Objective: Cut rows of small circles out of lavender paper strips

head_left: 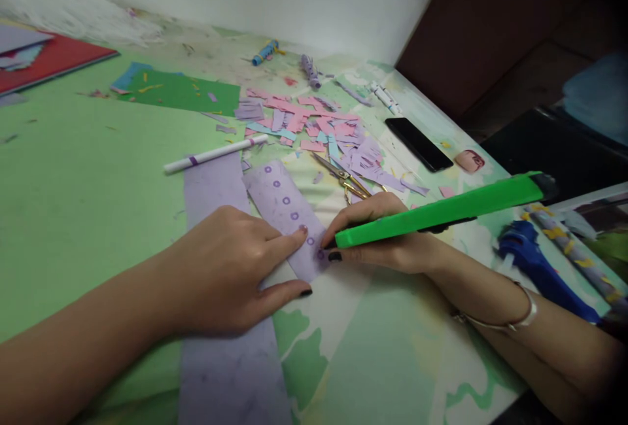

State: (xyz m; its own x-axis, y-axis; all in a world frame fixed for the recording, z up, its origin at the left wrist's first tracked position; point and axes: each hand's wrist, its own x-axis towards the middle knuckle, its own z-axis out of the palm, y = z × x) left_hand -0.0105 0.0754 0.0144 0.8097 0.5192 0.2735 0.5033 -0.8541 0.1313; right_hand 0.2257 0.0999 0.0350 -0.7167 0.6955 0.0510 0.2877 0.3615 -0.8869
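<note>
Partly under left hand (235, 274), dotted strip (282, 209), right hand (387, 242) masking tool (441, 213) tip

Head view: can make out no readable text, label, brand, number or sign.
</note>
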